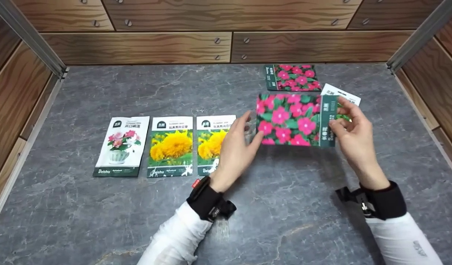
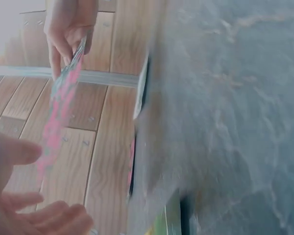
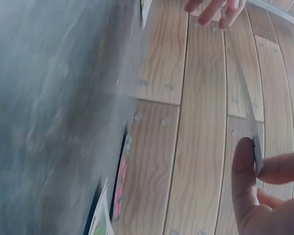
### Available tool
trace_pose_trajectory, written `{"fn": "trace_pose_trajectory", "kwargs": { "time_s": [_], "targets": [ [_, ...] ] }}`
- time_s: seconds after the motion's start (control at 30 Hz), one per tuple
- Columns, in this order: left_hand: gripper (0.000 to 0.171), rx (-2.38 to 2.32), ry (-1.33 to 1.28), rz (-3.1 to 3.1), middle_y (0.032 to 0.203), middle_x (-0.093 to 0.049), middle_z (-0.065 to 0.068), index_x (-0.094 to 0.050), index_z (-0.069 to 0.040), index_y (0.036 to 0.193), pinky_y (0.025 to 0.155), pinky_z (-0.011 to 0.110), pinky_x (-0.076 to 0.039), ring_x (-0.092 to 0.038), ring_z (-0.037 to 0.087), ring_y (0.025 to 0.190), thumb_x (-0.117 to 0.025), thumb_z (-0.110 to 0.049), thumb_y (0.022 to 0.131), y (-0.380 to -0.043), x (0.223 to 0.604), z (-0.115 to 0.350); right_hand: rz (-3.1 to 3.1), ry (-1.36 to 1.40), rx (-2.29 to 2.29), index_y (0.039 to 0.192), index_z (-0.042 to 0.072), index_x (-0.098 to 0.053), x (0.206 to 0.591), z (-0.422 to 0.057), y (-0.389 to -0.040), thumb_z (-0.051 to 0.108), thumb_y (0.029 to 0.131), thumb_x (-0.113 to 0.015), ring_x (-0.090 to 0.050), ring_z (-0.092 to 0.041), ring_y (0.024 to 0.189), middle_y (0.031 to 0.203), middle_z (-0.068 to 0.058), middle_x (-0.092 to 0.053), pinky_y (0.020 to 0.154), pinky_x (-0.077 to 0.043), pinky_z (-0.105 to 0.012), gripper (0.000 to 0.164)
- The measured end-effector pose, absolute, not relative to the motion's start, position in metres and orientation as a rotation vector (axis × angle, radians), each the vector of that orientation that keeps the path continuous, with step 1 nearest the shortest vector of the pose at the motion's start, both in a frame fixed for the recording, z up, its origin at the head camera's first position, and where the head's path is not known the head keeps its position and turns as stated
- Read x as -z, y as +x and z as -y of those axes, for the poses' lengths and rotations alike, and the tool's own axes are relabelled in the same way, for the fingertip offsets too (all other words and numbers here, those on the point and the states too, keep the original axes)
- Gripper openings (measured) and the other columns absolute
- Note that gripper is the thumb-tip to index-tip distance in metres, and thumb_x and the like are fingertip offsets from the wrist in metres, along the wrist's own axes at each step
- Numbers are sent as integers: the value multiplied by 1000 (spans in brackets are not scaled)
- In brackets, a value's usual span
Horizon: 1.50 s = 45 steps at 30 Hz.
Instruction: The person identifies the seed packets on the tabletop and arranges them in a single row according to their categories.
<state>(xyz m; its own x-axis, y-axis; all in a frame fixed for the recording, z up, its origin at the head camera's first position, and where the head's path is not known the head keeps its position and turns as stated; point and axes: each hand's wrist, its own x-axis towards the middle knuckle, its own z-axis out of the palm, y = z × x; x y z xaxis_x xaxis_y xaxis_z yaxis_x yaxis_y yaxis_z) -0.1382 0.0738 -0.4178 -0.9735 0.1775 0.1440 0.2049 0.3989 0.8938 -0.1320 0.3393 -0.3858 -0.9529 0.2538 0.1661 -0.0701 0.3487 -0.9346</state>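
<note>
My right hand (image 1: 358, 138) pinches the dark green end of a seed packet (image 1: 288, 119) with pink flowers, held up sideways above the table. In the right wrist view the packet (image 3: 247, 93) shows edge-on, its end between thumb and fingers. At the packet's other end is my left hand (image 1: 237, 149), thumb and fingers spread apart around that edge. The left wrist view shows the left hand (image 2: 27, 191) with its thumb tip close to the packet and no grip on it. Behind lies a second pink-flower packet (image 1: 297, 78); a white-topped packet (image 1: 343, 95) is partly hidden by the right hand.
Left on the grey marbled table (image 1: 82, 213) lie a packet with a potted plant (image 1: 121, 147) and a yellow sunflower packet (image 1: 170, 147). Another sunflower packet (image 1: 209, 143) is partly covered by my left hand. Wood-patterned walls (image 1: 145, 48) border the table at the back and sides.
</note>
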Motion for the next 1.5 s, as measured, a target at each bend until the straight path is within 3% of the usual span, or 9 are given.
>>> {"fn": "trace_pose_trajectory", "kwargs": {
  "time_s": [0.33, 0.47, 0.6, 0.7, 0.83, 1.03, 1.27, 1.37, 1.5],
  "targets": [
    [47, 2202, -241, 2262, 129, -71, 22, -52, -1, 150, 88, 36, -64, -76, 36, 106, -62, -16, 106, -140, 410, -68, 1965, -146, -1934, 155, -4, -43, 382, -307, -130, -22, 94, -49, -55, -3, 73, 108, -1, -50, 71, -51, -12, 64],
    [37, 2283, -243, 2152, 121, -72, 25, -57, 2, 141, 88, 45, -66, -75, 23, 90, -59, -9, 107, -141, 404, -63, 1951, -122, -1962, 157, -4, -40, 384, -296, -133, -23, 92, -49, -53, -3, 75, 108, 0, -51, 73, -52, -12, 68],
    [32, 2295, -251, 2125, 118, -71, 26, -60, 2, 137, 86, 44, -67, -68, 12, 80, -59, -6, 106, -145, 398, -54, 2066, -111, -1878, 156, -2, -42, 382, -294, -135, -18, 94, -55, -60, -4, 92, 111, 5, -57, 84, -54, -14, 66],
    [32, 2240, -283, 2177, 120, -71, 24, -61, 1, 137, 85, 45, -67, -67, 13, 81, -59, -7, 106, -149, 395, -44, 2148, -66, -1765, 153, -2, -48, 376, -294, -138, -12, 96, -59, -62, -5, 109, 116, 9, -63, 98, -53, -14, 59],
    [33, 2120, -383, 2324, 121, -72, 19, -62, -4, 139, 84, 39, -66, -70, 21, 90, -59, -10, 107, -153, 393, -30, 2261, 77, -1567, 142, -3, -60, 368, -292, -142, -6, 99, -61, -64, -3, 114, 119, 9, -68, 99, -54, -12, 43],
    [30, 1924, -508, 2490, 114, -76, 13, -67, -8, 135, 76, 26, -56, -69, 25, 92, -60, -13, 107, -154, 387, -18, 2483, 259, -1273, 130, -3, -70, 371, -288, -137, -3, 99, -64, -62, 7, 108, 124, -16, -72, 92, -53, -5, 32],
    [31, 1919, -511, 2511, 120, -75, 13, -68, -8, 136, 73, 22, -48, -67, 22, 91, -62, -14, 106, -155, 384, -16, 2629, 292, -1267, 124, -2, -74, 382, -288, -122, 1, 100, -66, -62, 14, 86, 112, -24, -77, 76, -53, -4, 25],
    [34, 1982, -465, 2461, 123, -76, 14, -65, -7, 139, 75, 22, -50, -69, 23, 93, -62, -15, 106, -155, 385, -19, 2644, 265, -1325, 120, -4, -74, 385, -289, -118, 1, 100, -66, -64, 11, 80, 101, -16, -79, 71, -57, -8, 22],
    [40, 2109, -397, 2348, 122, -75, 16, -59, -8, 145, 81, 32, -61, -72, 26, 97, -64, -17, 106, -153, 389, -26, 2604, 198, -1460, 118, -7, -73, 385, -290, -117, -3, 99, -66, -66, 4, 73, 90, 12, -74, 66, -60, -15, 20]
  ]
}}
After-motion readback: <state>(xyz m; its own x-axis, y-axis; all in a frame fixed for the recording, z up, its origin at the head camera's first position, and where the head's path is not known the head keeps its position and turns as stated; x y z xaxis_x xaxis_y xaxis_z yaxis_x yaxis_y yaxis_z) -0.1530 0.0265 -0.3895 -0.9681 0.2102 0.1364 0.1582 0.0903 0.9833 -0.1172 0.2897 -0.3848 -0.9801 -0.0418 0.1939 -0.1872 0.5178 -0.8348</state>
